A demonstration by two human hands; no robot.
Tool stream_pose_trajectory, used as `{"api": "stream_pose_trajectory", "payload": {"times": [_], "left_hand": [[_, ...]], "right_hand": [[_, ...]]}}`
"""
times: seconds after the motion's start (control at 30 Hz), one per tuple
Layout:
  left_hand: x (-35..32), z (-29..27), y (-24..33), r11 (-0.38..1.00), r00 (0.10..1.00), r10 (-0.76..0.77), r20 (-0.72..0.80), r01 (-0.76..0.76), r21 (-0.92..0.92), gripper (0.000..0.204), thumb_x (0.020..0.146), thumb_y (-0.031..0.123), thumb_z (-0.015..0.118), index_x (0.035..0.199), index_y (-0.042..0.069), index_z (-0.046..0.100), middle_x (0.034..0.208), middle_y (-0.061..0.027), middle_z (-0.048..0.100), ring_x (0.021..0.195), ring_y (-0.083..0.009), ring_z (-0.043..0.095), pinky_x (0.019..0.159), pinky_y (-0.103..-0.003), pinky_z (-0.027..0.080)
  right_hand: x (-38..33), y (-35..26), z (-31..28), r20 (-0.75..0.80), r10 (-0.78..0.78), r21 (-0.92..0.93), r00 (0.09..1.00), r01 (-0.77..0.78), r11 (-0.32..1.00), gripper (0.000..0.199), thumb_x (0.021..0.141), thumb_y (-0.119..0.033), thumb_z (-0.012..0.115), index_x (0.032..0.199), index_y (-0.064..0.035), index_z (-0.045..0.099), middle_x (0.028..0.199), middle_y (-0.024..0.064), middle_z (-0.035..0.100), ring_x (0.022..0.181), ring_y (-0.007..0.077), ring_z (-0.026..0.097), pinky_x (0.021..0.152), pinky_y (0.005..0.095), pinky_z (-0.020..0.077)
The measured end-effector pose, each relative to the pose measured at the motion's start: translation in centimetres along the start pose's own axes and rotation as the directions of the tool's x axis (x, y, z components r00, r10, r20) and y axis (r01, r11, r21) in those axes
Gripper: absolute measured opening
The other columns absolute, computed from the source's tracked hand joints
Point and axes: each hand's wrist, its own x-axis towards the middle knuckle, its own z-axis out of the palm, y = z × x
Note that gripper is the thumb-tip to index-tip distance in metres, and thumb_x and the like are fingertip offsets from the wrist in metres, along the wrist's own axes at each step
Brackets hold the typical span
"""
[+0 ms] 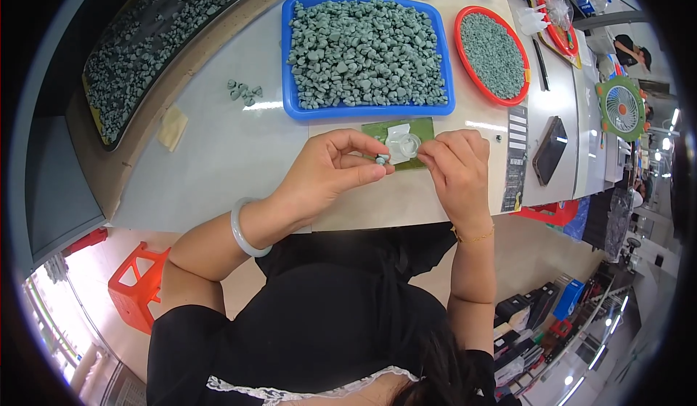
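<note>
Surface (232, 163): pale; one blue tray (367, 112)
Room: one green fan (622, 107), right of tray
Left grip (327, 163): holding one greenish piece (380, 160)
Right grip (461, 166): narrow, near one cup (409, 145); contents unclear

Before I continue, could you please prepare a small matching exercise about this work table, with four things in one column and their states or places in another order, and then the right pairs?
Column one
1. blue tray
2. round red tray
3. left hand
4. dark phone-like device

Column two
A. holds fine grey-green pieces
B. lies to the right of the right hand
C. pinches a small greenish piece
D. heaped with coarse grey-green pieces

Right pairs: 1-D, 2-A, 3-C, 4-B
</note>
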Motion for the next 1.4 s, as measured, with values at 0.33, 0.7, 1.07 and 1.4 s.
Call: {"api": "stream_pose_trajectory", "payload": {"times": [0.33,0.7,1.07,1.4], "left_hand": [[0.1,0.0,-0.1,0.999,0.999,-0.035,0.017,0.035,-0.038,0.024,0.077,0.002,0.062,0.099,-0.003,0.055,0.094,-0.0097,0.06,0.089,-0.0179,0.06,0.079,-0.026,0.047],[0.1,0.2,-0.5,0.998,0.997,-0.05,0.067,0.052,-0.029,0.021,0.075,-0.002,0.062,0.096,-0.002,0.057,0.092,-0.0093,0.061,0.086,-0.014,0.059,0.08,-0.026,0.047],[-0.2,0.0,0.1,0.993,0.993,-0.067,0.095,0.058,0.099,0.018,0.075,-0.002,0.062,0.093,-0.004,0.059,0.089,-0.0099,0.062,0.082,-0.013,0.06,0.075,-0.024,0.049],[-0.4,-0.2,1.6,0.973,0.989,0.144,0.042,-0.149,0.174,0.017,0.076,0.0,0.062,0.093,-0.002,0.059,0.087,-0.0057,0.061,0.082,-0.0112,0.058,0.073,-0.023,0.047]], "right_hand": [[-1.0,-1.2,-0.2,-0.065,0.158,0.308,0.985,-0.131,0.942,0.013,0.064,-0.005,0.067,0.074,-0.0062,0.059,0.074,0.0048,0.051,0.073,0.0203,0.047,0.065,0.0295,0.0369],[-1.5,-3.3,1.4,-0.258,0.043,0.259,0.965,0.026,0.965,0.012,0.066,-0.008,0.069,0.074,-0.0079,0.06,0.074,0.003,0.048,0.071,0.0217,0.044,0.064,0.0305,0.0372],[-1.9,-2.3,1.8,-0.224,-0.179,0.179,0.958,0.221,0.959,0.022,0.057,-0.006,0.063,0.077,-0.012,0.057,0.08,0.0005,0.049,0.074,0.0193,0.045,0.064,0.0298,0.0369],[-3.9,-2.7,2.0,-0.342,0.134,0.461,0.93,0.042,0.887,0.024,0.071,-0.009,0.064,0.091,-0.0065,0.051,0.084,0.0093,0.052,0.076,0.0249,0.048,0.068,0.0335,0.0392]]}}
